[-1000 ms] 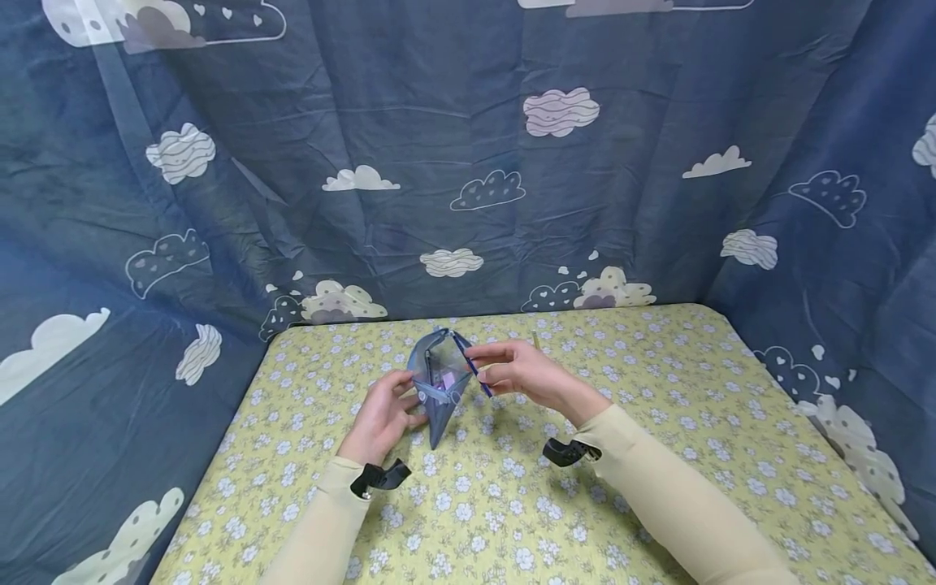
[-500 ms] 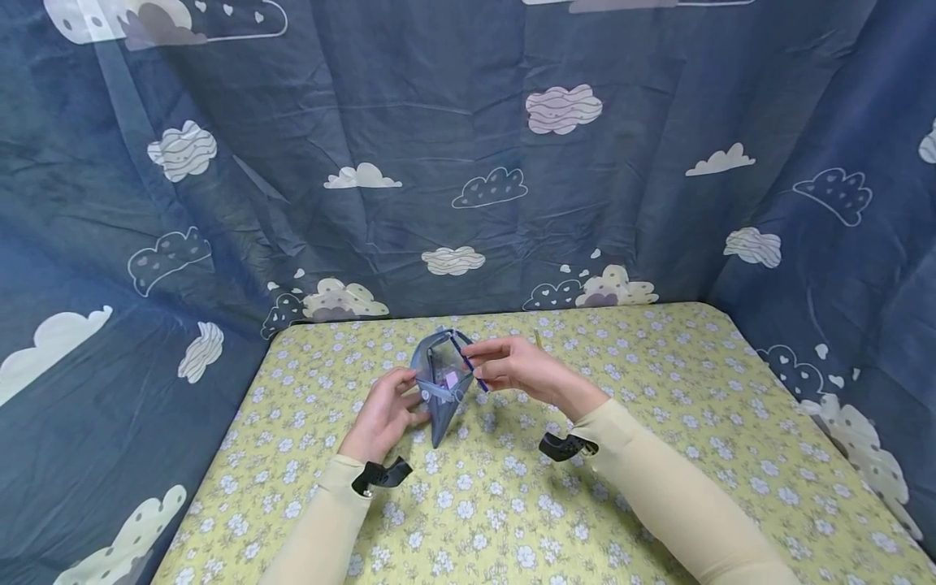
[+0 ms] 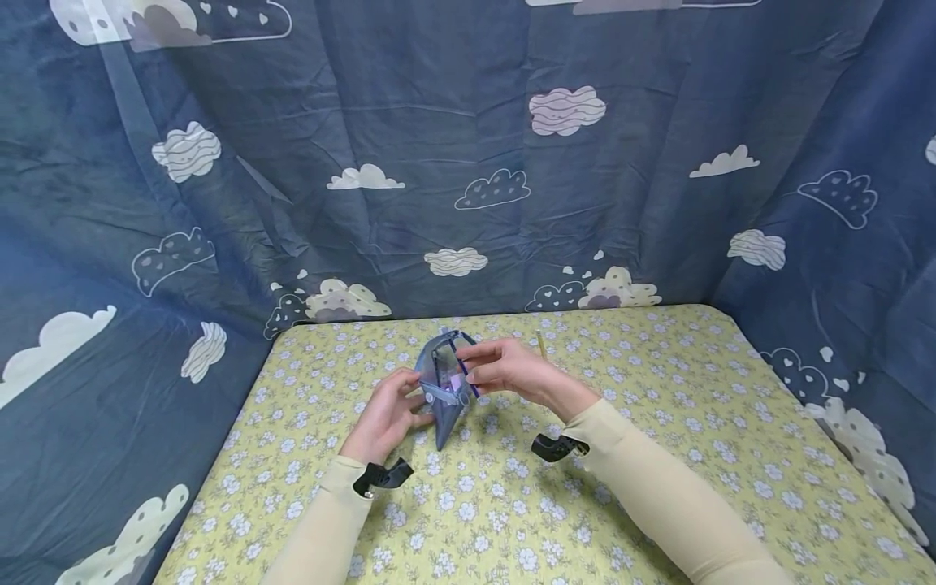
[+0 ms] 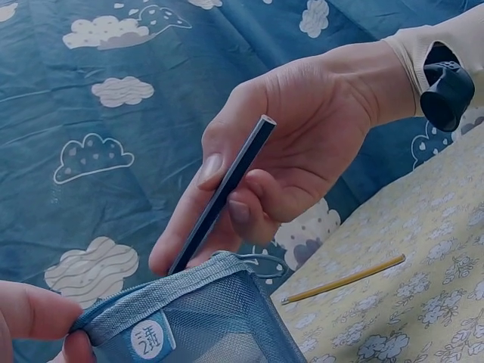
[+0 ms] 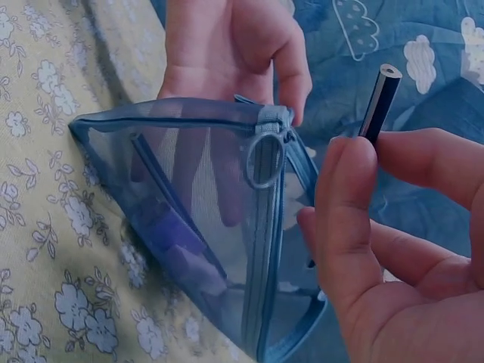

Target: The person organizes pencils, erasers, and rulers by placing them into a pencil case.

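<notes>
A blue mesh zip pouch (image 3: 445, 418) stands with its mouth open upward, tapering to a corner near the cloth. My left hand (image 3: 389, 413) pinches its zip edge between thumb and finger, the other fingers behind the mesh in the right wrist view. Between thumb and fingers, my right hand (image 3: 515, 372) holds a dark blue pencil (image 4: 225, 193) at a slant, its lower end at the pouch's mouth. Through the mesh show a dark pencil-like stick (image 5: 170, 189) and a purple-and-white block (image 5: 181, 253). A round zip-pull ring (image 5: 265, 161) hangs on the zip.
A yellow pencil (image 4: 344, 280) lies on the flowered yellow tablecloth (image 3: 512, 504), beyond the right hand. Dark blue cloud-print curtains (image 3: 409, 219) enclose the table at the back and both sides.
The right hand has shifted slightly left with the blue pencil, bringing it further over the pouch's mouth. The left hand keeps its grip on the pouch almost unmoved.
</notes>
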{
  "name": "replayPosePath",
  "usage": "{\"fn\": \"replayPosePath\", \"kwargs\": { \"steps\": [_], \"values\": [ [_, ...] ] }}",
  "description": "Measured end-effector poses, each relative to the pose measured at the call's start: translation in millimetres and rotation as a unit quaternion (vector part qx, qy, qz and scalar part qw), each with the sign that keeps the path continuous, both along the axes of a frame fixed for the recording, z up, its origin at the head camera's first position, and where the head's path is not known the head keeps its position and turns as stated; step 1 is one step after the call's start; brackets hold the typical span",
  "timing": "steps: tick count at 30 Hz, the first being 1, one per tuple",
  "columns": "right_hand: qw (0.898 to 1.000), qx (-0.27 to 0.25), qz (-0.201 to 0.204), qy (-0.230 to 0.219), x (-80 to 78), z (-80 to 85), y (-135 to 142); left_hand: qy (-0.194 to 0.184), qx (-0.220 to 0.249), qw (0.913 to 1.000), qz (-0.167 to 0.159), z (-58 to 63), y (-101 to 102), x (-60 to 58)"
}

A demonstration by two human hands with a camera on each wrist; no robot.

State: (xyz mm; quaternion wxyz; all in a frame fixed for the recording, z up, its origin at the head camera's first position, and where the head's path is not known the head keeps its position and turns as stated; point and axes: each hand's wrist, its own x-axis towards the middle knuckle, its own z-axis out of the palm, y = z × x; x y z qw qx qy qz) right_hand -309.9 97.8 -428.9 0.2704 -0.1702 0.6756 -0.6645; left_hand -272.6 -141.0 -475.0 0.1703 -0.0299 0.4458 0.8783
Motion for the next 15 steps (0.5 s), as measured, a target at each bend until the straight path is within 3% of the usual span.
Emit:
{"fn": "replayPosePath", "kwargs": {
  "steps": [15],
  "values": [
    [0.999, -0.007, -0.023, -0.026, -3.6, 0.6, -9.1, 0.031, -0.001, 0.9990, -0.033, 1.2, -0.7, 2.5]
  ]
}}
